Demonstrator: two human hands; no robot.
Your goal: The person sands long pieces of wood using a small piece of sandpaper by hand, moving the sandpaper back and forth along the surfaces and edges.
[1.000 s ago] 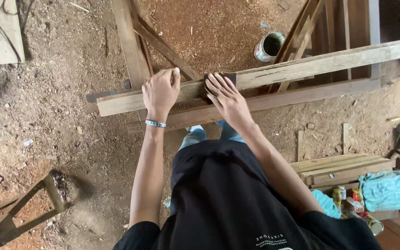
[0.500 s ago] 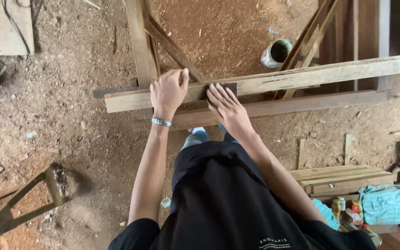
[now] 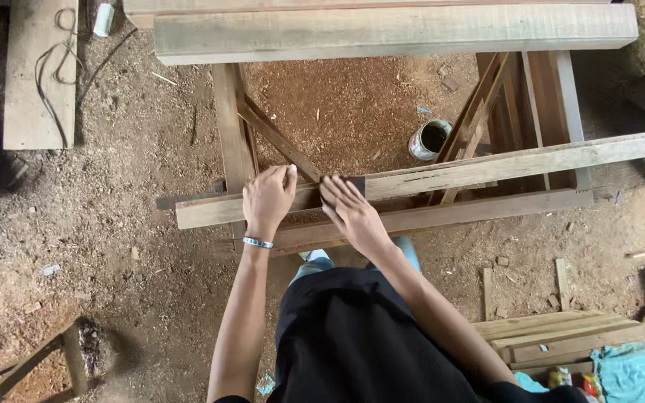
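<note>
Head view, looking down at a long pale wooden plank [image 3: 487,168] lying across a wooden trestle frame [image 3: 233,127], running left to right and tilted slightly up toward the right. Left hand [image 3: 266,200] sits on the plank near its left end, fingers together and curled over the far edge, palm down, pressing rather than pinching. Blue wristband [image 3: 257,242] on that wrist. Right hand [image 3: 352,213] just beside the left, close but apart, fingers spread flat and pointing up-left, fingertips on a small dark flat block [image 3: 352,183] that lies on the plank's top face; looks like a sanding block, cannot tell for sure. Block is between the two hands, touching the right fingers, just right of the left thumb. Neither hand closed around anything.

A second darker beam [image 3: 449,216] lies under and nearer the body, parallel to the plank. Diagonal brace [image 3: 278,142] of the frame passes under the plank right where the hands are. Open tin can [image 3: 430,139] stands on the sawdust floor [image 3: 113,224] beyond the plank, right of the hands. Thick wide board [image 3: 397,30] across the top of the view. Stack of short planks [image 3: 554,336] lower right with a teal cloth [image 3: 632,369] beside it. Person's dark shirt [image 3: 360,343] fills the bottom middle
</note>
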